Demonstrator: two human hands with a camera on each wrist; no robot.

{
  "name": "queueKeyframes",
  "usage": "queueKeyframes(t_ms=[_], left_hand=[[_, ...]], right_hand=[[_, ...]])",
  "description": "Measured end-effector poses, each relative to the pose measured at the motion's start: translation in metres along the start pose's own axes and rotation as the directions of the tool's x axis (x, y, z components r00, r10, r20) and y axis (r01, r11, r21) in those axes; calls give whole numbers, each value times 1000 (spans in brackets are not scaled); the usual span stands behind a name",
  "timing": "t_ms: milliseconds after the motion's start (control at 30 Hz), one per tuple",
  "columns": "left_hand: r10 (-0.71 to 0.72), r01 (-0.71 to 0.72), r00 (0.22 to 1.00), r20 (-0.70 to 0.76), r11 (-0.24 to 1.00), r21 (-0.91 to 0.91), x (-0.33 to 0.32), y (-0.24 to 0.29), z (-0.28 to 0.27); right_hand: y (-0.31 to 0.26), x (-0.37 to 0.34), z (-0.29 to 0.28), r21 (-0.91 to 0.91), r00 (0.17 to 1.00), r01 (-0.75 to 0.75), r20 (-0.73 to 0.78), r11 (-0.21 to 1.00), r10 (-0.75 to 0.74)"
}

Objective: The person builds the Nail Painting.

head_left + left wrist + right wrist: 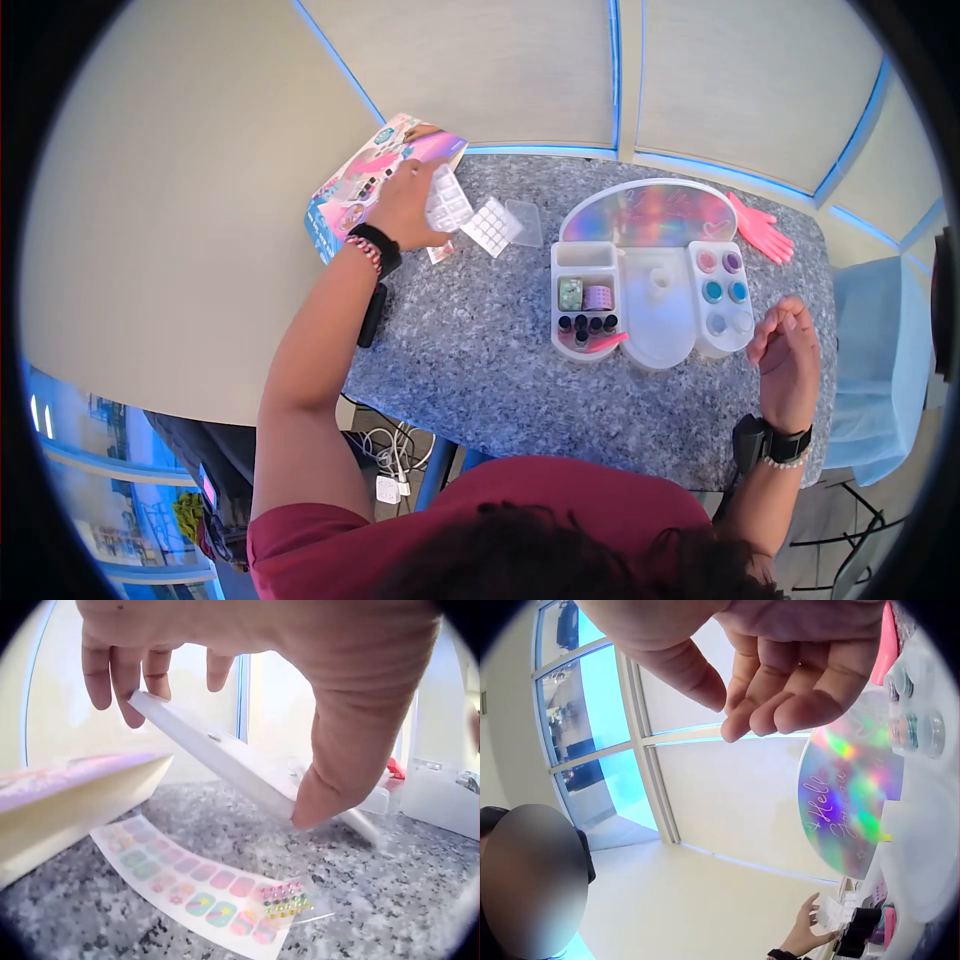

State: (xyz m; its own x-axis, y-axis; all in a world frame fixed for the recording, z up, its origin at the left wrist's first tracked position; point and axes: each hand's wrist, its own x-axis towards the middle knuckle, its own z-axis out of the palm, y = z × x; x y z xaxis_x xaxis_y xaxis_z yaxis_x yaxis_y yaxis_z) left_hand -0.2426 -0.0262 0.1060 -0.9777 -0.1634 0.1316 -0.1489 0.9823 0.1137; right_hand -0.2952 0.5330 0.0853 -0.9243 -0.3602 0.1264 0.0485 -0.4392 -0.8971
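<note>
My left hand [405, 205] grips a white compartmented tray [448, 200] by its edges, fingers on one side and thumb on the other. In the left wrist view the tray [217, 754] is tilted above a sheet of pastel nail stickers [187, 885] and a small sheet of coloured gems [285, 901]. Beside it in the head view lie a second white gridded tray [491, 226] and a clear lid [525, 222]. My right hand [790, 365] hangs with loosely curled fingers, holding nothing, at the right of a white nail station [657, 330].
A colourful box [350, 190] lies at the table's left. The station has an iridescent back panel [650, 213], small dark bottles [581, 325], tape rolls [597, 297] and glitter pots [712, 291]. Behind it lies a pink hand form [765, 232]. A black object [372, 315] sits at the left edge.
</note>
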Motion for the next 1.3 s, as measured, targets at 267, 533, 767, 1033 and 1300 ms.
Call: queueKeyframes(t_ms=[267,533,767,1033,1300], left_hand=[[304,-358,839,-450,933,-36,-47,113,-45],[490,-552,751,-442,834,-13,-62,164,-28],[172,-248,903,-394,956,-153,-51,117,6],[253,-267,960,-115,955,-128,-33,55,57],[206,-195,971,122,976,-93,-31,50,39]], right_hand=[[-10,64,81,-359,925,108,377,927,38],[37,116,146,-612,886,358,462,706,-49],[53,120,135,-706,890,446,417,550,-186],[76,122,124,-711,825,559,527,426,-204],[67,112,128,-853,838,507,455,121,-302]])
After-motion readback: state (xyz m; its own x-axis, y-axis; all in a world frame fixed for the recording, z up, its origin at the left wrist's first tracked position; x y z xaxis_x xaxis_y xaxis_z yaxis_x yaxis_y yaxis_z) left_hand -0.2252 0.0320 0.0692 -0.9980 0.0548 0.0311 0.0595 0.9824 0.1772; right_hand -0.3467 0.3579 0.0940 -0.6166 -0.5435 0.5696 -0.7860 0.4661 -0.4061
